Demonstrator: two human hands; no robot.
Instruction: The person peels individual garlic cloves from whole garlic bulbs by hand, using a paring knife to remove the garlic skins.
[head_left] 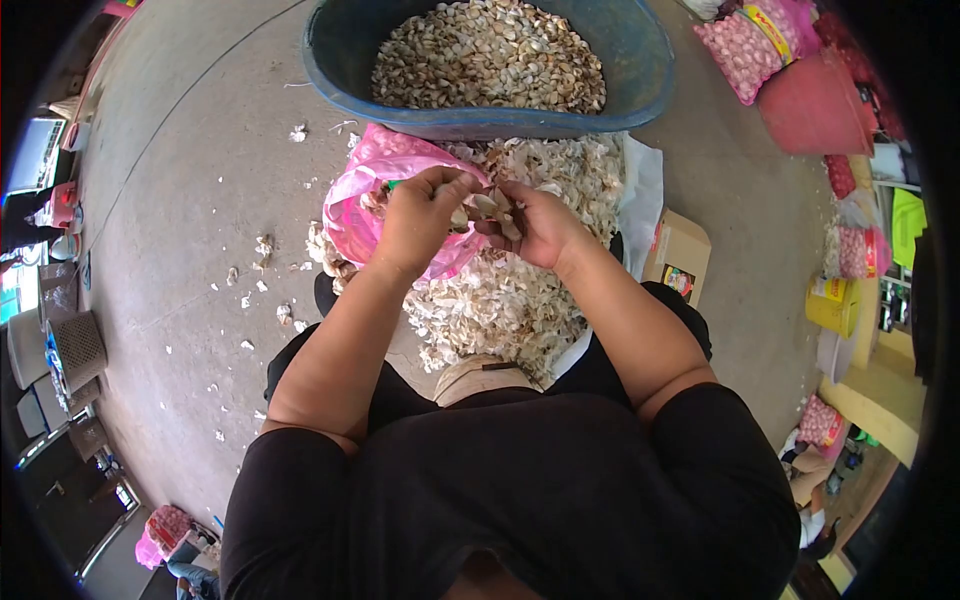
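Over a heap of papery garlic skins, my two hands are close together. My left hand has its fingers pinched on a piece of garlic at its fingertips. Garlic cloves lie in the curled fingers of my right hand, whose palm is turned up. A pink plastic bag with garlic in it stands open beneath and beside my left hand. Just beyond the heap is a large blue tub holding many loose garlic cloves.
A cardboard box sits right of the skins. Garlic bits are scattered on the concrete floor at left. Sacks of garlic, a red tub and a yellow bucket line the right side. Other people are partly visible at the edges.
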